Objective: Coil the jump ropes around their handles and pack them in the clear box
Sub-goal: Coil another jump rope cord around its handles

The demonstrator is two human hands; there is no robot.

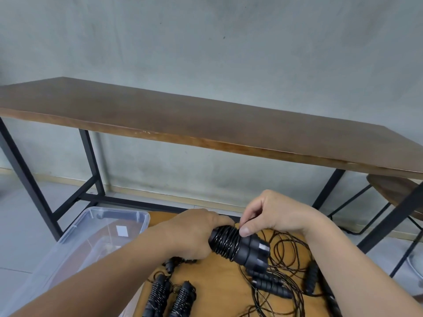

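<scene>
My left hand [194, 234] grips a pair of black jump rope handles [242, 247] held side by side above a small wooden surface [219, 284]. Thin black rope is wound in several turns around their middle. My right hand [272, 213] pinches the rope just above the handles, thumb against the coil. Loose black rope [286, 255] lies tangled on the wood to the right, with more black handles [272, 286] in it. Two coiled rope bundles [171, 298] lie at the bottom centre. The clear box [96, 227] stands at the left, beside the wooden surface.
A long brown table [206, 124] on black metal legs stands ahead against a grey wall. A wooden stool [393, 191] with a black frame sits under its right end. The floor is pale grey tile.
</scene>
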